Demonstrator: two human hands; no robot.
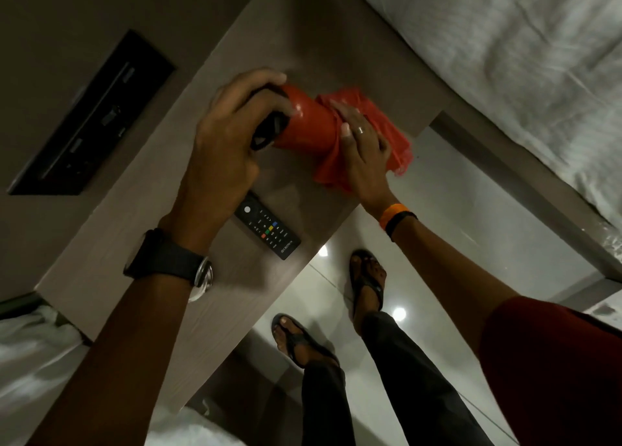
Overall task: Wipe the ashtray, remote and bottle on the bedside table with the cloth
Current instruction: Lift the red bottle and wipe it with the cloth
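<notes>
A red bottle [308, 125] with a black cap lies on its side above the brown bedside table [303, 41]. My left hand [229, 135] grips its black cap end. My right hand [363, 149] presses a red cloth [399, 142] around the bottle's other end, and the cloth hangs past the table's edge. A black remote [269, 231] lies flat on the table near its front edge, just below my left hand. A clear glassy rim [198, 295], possibly the ashtray, peeks out under my left wrist, mostly hidden.
A bed with white sheets [521, 58] runs along the right of the table. A black switch panel [91, 119] is set in the wall at left. My feet in sandals [367, 277] stand on the glossy tiled floor beside the table.
</notes>
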